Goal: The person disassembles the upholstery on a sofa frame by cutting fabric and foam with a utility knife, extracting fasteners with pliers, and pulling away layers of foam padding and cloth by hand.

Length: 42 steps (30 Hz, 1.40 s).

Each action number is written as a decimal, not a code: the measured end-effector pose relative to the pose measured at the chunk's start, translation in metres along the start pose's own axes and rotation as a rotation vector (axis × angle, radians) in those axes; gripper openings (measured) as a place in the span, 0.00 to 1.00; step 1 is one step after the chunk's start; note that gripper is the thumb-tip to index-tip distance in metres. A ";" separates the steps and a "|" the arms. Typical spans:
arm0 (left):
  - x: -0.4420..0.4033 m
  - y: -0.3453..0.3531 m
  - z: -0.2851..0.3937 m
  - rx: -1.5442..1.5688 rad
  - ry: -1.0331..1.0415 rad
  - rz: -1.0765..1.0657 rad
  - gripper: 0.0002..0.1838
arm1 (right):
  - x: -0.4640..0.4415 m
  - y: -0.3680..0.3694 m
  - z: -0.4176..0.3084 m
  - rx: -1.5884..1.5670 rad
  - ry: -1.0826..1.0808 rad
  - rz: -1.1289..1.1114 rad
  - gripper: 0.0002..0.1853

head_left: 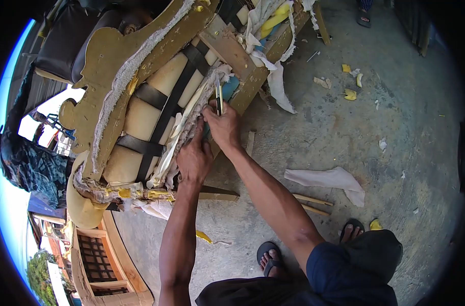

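Observation:
My right hand (pixel 223 126) grips a box cutter (pixel 219 99), its blade pointing away from me. Just left of it, my left hand (pixel 193 159) is closed on a strip of frayed grey padding (pixel 210 84) along the front rail of a stripped seat frame (pixel 102 61). Its fingertips are partly hidden in the padding, close to the right hand. Black webbing straps (pixel 167 115) cross the frame over pale foam-coloured panels. A bit of blue material (pixel 229 87) shows beside the cutter.
Torn white cloth (pixel 279 89) hangs off the frame's far end. On the concrete floor lie a pale fabric piece (pixel 327 181), wooden sticks (pixel 313 204) and yellow foam scraps (pixel 350 94). Another wooden frame (pixel 112 260) stands at lower left. Another person's foot (pixel 364 18) shows at the top.

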<state>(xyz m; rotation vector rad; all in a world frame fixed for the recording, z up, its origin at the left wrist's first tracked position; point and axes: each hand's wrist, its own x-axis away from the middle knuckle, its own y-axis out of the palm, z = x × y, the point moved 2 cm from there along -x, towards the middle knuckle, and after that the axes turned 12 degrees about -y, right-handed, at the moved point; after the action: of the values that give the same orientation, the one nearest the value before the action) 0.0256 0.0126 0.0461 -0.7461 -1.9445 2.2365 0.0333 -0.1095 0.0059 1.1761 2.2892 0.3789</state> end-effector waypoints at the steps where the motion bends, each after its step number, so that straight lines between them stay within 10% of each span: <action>1: -0.002 0.004 -0.002 0.020 0.032 0.026 0.38 | 0.001 0.001 0.001 -0.072 0.032 0.007 0.19; 15: 0.022 -0.040 -0.004 0.256 0.177 -0.095 0.30 | -0.002 -0.014 -0.048 0.197 0.314 -0.163 0.21; 19: 0.055 -0.161 -0.001 0.247 0.467 0.443 0.21 | 0.042 -0.002 -0.064 0.348 0.268 -0.300 0.20; 23: 0.015 -0.262 -0.011 0.199 0.323 0.849 0.17 | 0.043 -0.021 -0.064 0.195 0.370 -0.322 0.21; 30: -0.050 -0.265 -0.147 0.083 -0.035 0.531 0.19 | -0.003 -0.018 -0.043 0.201 0.347 -0.232 0.22; 32: -0.055 -0.259 -0.165 -0.608 -0.077 0.445 0.28 | 0.001 -0.015 -0.044 0.216 0.351 -0.225 0.22; 42: -0.051 -0.259 -0.149 -0.150 -0.236 0.433 0.22 | 0.021 -0.028 -0.060 0.166 0.405 -0.259 0.23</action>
<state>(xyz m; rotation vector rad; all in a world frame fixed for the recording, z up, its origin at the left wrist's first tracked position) 0.0676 0.1781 0.2964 -1.0542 -2.2621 2.5379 -0.0303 -0.1088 0.0349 0.9234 2.8318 0.3591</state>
